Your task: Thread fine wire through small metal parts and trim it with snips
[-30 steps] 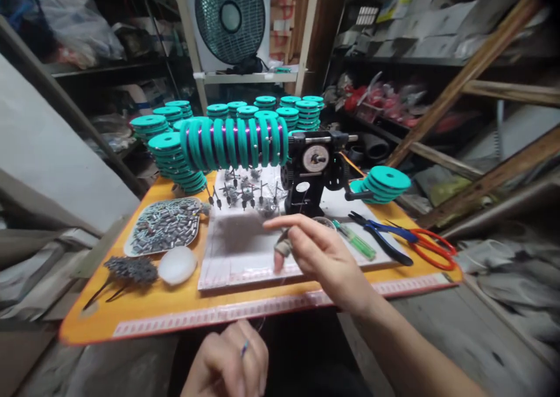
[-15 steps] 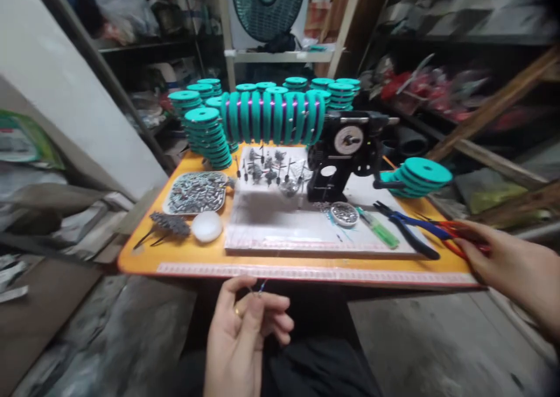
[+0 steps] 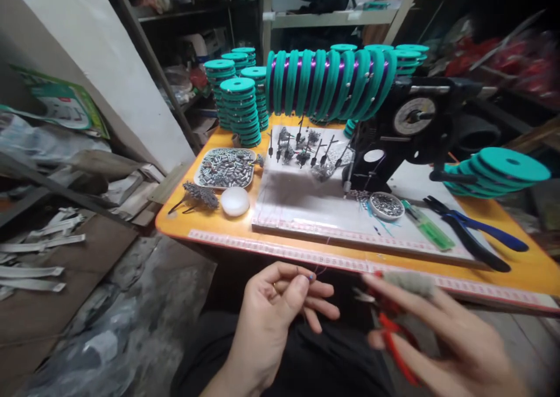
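Note:
My left hand [image 3: 275, 315] is in front of the table edge, thumb and index finger pinched on a thin thread [image 3: 321, 270] with a tiny blue bit at the fingertips. What the blue bit is cannot be made out. The other fingers of this hand are loosely spread. To its right, my right hand [image 3: 446, 333], blurred by motion, grips red-handled scissors [image 3: 396, 338]. Their short metal tips point left, towards my left hand, but remain apart from it. A greyish wrap covers one finger of the right hand.
On the orange table [image 3: 210, 222] stand a black winding machine [image 3: 371, 163] carrying green spools [image 3: 328, 84], stacked spools [image 3: 240, 111], a tray of metal pieces [image 3: 225, 169], a white round lump [image 3: 235, 201], a small dish [image 3: 387, 206], a green box cutter [image 3: 429, 226] and blue-black pliers [image 3: 476, 239].
My right hand has lifted the red-handled scissors from the table's right side and brought them left, near my left hand. The left hand still pinches the thread. The view has shifted.

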`<state>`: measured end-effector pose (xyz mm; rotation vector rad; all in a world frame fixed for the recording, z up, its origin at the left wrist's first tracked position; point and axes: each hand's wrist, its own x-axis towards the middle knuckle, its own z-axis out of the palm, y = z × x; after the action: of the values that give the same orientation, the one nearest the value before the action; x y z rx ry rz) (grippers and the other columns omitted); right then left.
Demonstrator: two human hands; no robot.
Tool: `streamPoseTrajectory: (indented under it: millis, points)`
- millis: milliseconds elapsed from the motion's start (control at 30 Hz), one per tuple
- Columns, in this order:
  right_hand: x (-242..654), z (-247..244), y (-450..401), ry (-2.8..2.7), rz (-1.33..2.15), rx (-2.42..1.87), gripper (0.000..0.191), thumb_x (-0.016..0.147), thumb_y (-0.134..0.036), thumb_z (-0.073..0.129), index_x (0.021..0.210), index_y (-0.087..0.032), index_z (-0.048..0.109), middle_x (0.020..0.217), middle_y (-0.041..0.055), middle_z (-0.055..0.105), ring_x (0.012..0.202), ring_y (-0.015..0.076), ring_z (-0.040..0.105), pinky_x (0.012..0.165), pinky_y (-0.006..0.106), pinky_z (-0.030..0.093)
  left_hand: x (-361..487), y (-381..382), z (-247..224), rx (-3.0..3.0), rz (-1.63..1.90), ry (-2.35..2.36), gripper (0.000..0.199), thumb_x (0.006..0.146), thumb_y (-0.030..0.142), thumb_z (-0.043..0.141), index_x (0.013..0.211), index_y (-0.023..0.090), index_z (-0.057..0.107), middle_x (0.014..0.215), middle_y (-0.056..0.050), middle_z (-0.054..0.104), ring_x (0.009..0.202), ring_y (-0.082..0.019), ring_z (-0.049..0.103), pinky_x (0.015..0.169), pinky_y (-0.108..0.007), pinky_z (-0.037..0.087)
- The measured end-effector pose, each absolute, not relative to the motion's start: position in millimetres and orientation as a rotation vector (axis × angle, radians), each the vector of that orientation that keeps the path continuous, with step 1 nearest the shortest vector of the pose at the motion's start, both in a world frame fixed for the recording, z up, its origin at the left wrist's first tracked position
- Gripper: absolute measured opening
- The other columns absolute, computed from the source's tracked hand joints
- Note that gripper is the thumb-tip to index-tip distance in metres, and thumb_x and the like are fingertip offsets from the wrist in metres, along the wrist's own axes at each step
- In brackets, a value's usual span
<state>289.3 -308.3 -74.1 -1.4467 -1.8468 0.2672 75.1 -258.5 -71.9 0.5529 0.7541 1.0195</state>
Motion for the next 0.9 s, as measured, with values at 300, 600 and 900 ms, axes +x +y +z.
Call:
streamPoseTrajectory:
  millis: [300,600,900]
  points:
    - [249,-87,-307,-1.916,0.26,-1.297,0.063,0.08,-0.013,0.07,0.139,-0.027,0.053,0.1,0.0067,0.07,0.071,0.0134,0.071,0.064,0.019,0.06,74,-260,-76,0.704,1.141,0.764,0.011,0.083,0.026,0.073,0.082,0.016,0.077,0.081,-0.009,0.078,0.064,-0.014,0.068,0.05,-0.019,0.052]
    - [248,-86,-310,-1.909,0.257,-1.309,0.06,0.081,-0.012,0.068,0.138,-0.026,0.053,0.101,0.0084,0.072,0.065,0.0132,0.071,0.064,0.021,0.061,76,-261,-77,0.7,1.108,0.782,0.012,0.083,0.028,0.072,0.082,0.016,0.076,0.078,-0.007,0.077,0.055,-0.01,0.063,0.052,-0.02,0.051]
    - [242,-90,-313,-1.813,0.21,-1.366,0.063,0.085,-0.008,0.062,0.14,-0.036,0.049,0.107,0.0042,0.071,0.092,0.0194,0.073,0.082,0.029,0.061,78,-260,-78,0.687,1.126,0.762,0.012,0.083,0.027,0.072,0.082,0.016,0.076,0.078,-0.006,0.077,0.056,-0.01,0.064,0.053,-0.018,0.052]
